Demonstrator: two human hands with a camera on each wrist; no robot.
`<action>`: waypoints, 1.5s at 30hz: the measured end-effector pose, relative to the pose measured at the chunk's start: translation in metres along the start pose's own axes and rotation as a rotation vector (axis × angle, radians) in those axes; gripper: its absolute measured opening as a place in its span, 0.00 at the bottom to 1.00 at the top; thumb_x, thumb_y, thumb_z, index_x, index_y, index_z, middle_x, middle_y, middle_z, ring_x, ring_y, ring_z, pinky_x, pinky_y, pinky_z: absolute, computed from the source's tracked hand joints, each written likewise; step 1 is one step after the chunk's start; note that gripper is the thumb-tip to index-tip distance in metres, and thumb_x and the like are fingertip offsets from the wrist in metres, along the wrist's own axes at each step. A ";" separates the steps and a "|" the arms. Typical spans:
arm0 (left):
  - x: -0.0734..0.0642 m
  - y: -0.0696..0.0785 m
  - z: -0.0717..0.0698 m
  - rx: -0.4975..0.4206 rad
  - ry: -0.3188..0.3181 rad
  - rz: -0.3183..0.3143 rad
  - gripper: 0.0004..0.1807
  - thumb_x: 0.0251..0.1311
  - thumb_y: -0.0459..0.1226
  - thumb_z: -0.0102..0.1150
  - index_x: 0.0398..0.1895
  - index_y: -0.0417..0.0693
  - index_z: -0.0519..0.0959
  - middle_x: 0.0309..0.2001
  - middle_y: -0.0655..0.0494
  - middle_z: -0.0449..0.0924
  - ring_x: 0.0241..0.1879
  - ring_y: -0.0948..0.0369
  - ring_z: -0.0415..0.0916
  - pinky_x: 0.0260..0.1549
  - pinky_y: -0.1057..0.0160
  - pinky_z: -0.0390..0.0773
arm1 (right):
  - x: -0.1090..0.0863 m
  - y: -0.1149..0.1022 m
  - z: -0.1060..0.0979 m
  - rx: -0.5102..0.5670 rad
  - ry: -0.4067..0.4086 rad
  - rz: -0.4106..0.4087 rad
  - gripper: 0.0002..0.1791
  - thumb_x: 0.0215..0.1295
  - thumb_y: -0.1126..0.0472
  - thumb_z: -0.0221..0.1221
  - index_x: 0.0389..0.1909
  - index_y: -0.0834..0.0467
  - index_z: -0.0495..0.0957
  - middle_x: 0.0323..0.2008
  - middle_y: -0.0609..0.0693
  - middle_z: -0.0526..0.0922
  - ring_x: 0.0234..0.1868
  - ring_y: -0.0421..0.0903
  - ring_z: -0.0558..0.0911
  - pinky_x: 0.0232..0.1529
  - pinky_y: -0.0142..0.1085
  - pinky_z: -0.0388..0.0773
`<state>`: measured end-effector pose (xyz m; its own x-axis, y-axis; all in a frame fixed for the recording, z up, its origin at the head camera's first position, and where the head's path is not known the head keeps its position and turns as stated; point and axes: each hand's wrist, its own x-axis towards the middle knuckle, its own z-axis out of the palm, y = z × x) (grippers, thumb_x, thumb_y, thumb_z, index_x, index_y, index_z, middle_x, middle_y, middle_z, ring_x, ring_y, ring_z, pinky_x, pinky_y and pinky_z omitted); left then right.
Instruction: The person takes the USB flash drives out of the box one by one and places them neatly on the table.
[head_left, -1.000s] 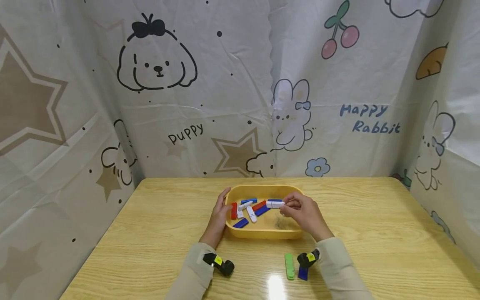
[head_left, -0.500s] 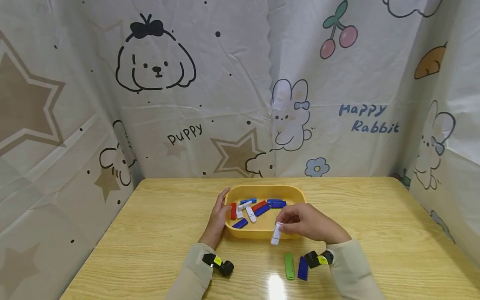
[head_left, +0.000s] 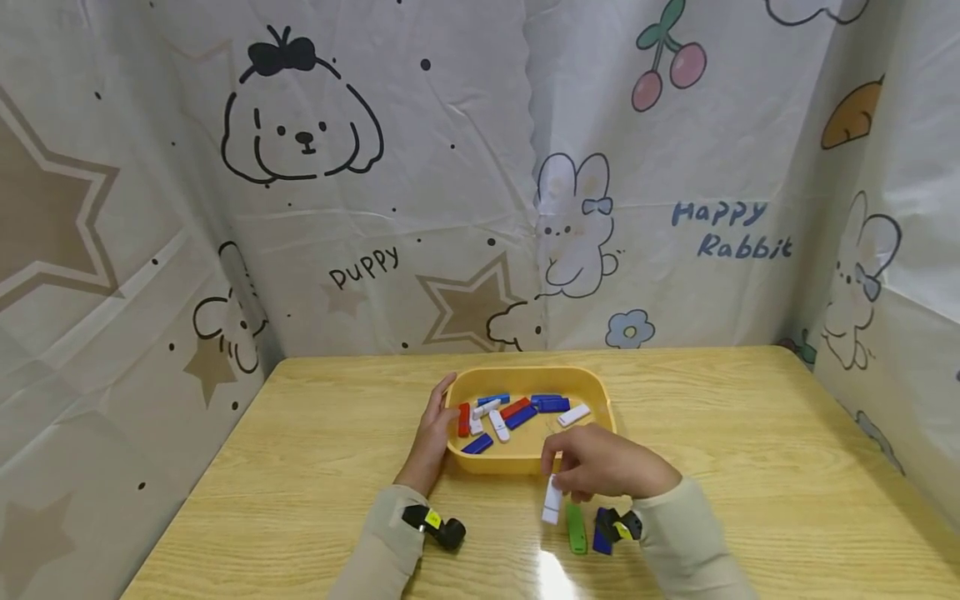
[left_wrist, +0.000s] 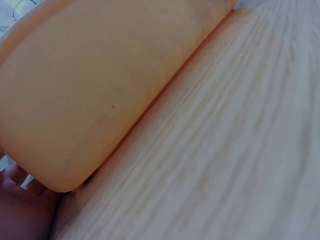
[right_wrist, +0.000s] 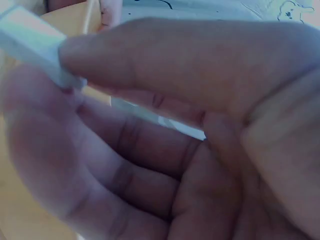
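Observation:
My right hand [head_left: 611, 460] pinches a white USB stick [head_left: 552, 500] by one end, between thumb and fingertips, in front of the yellow bin [head_left: 517, 465]. In the right wrist view the thumb lies along the top of the white USB stick [right_wrist: 32, 40]. My left hand [head_left: 431, 437] holds the bin's left end, thumb over the rim and fingers along the outside wall. In the left wrist view the bin's wall [left_wrist: 100, 90] hides most of that hand. Inside the bin lie several blue, white and red USB sticks, among them a white USB stick [head_left: 574, 415] at the right.
On the table [head_left: 315, 467], in front of the bin, lie a green USB stick [head_left: 577, 529] and a blue USB stick [head_left: 602, 533], the blue one partly behind the right wrist's camera. A printed curtain [head_left: 465, 167] hangs behind and at both sides.
My right hand has lifted the white USB stick out of the bin and brought it over the front rim toward the table. My left hand stays on the bin.

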<state>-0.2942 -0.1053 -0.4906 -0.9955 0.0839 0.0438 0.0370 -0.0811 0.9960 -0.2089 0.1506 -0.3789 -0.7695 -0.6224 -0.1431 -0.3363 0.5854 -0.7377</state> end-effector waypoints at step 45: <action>0.001 0.002 -0.001 0.022 0.012 -0.018 0.32 0.64 0.32 0.39 0.73 0.63 0.57 0.75 0.58 0.49 0.75 0.55 0.43 0.71 0.50 0.47 | 0.023 0.000 0.044 -0.281 -0.014 0.178 0.11 0.44 0.72 0.66 0.19 0.55 0.76 0.21 0.45 0.74 0.24 0.42 0.71 0.24 0.33 0.67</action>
<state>-0.2948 -0.1063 -0.4888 -0.9970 0.0727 0.0252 0.0210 -0.0583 0.9981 -0.2024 0.1130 -0.4114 -0.8226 -0.5035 -0.2641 -0.3354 0.8048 -0.4896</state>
